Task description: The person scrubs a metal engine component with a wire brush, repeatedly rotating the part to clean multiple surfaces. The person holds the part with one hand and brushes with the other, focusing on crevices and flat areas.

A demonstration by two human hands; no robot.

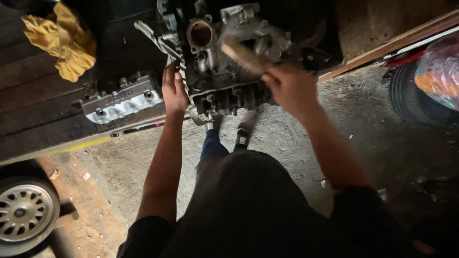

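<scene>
a: going left to right. one alloy wheel (26,210) bottom left, one yellow rag (64,38) on the dark bench (33,95), one silver valve cover (119,100) beside it.

b: and the hands?

a: my left hand (173,88) lies flat, fingers together, pressed on the left flank of the engine block (224,62), bracing it. my right hand (291,88) is closed in a fist round the handle of one wooden brush (244,55), bristles down on the top of the block.

b: so which step?

a: i judge it's scrubbing the casting, mid-stroke; the brush is blurred. block sits at the bench edge, top centre, just above my shoes (229,131).

b: next move needs?

a: i'd say a firm brace on the left and short strokes, so the block doesn't shift off the edge.

b: far right?

a: one tyre (406,95), one plastic-wrapped bundle (440,69) on it. counts: two hands, one brush, one block.
</scene>
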